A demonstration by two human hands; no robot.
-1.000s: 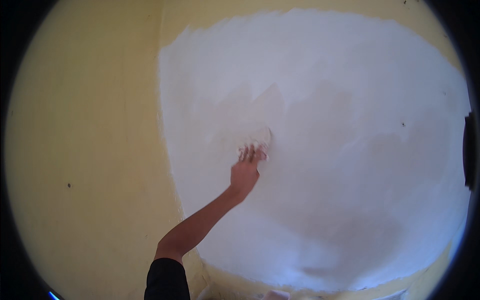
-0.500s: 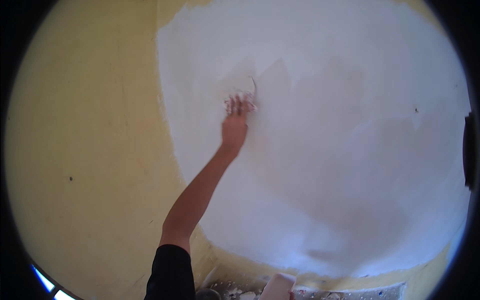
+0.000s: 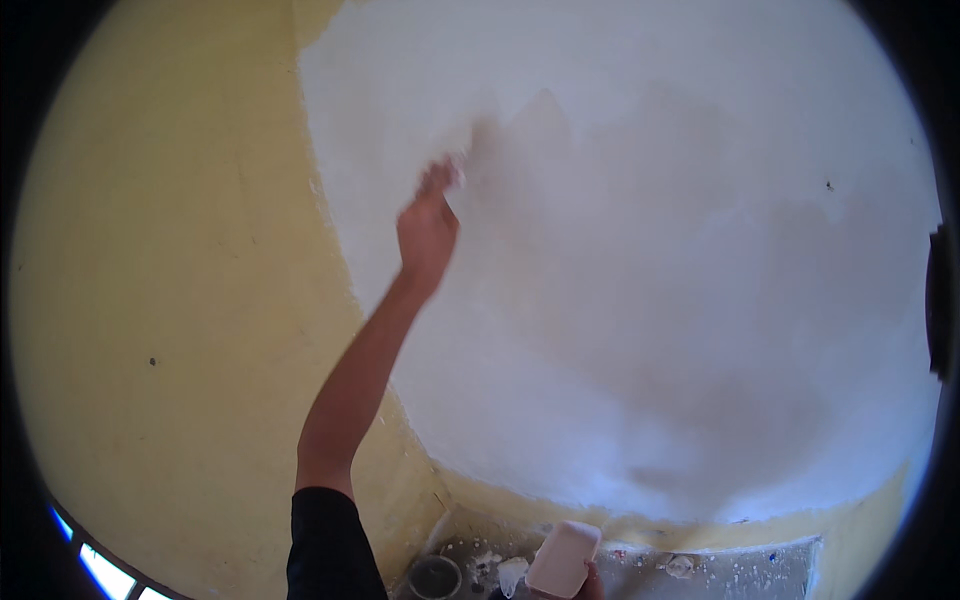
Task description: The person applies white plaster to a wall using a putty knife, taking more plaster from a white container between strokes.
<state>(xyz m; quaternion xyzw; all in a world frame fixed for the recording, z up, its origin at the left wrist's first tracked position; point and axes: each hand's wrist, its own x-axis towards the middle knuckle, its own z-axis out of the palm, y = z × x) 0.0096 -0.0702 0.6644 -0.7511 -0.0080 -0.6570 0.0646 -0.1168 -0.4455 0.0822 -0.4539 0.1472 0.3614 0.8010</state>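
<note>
My left hand [image 3: 428, 228] is raised to the wall, its arm stretched up from the lower left. Its fingers are closed round a small crumpled white-and-red rag [image 3: 456, 170], smeared by motion. Around it the wall has a broad white coat [image 3: 620, 270] with duller, greyish, damp-looking patches, one just right of the hand. To the left the wall stays yellow [image 3: 170, 250]. Low in the picture, my right hand [image 3: 593, 583] grips the right side of a pale pinkish rectangular tub [image 3: 565, 558]; most of that hand is cut off by the lower edge.
On the spattered grey floor [image 3: 720, 573] stands a dark round bucket [image 3: 436, 578], with a whitish crumpled piece [image 3: 512, 574] beside the tub. A dark object [image 3: 938, 300] juts in at the far right. Bright window panes [image 3: 105, 572] show at lower left.
My left hand has moved left and slightly up across the white wall with the rag, leaving a duller patch in view. The tub and my right hand show more fully as the view has shifted.
</note>
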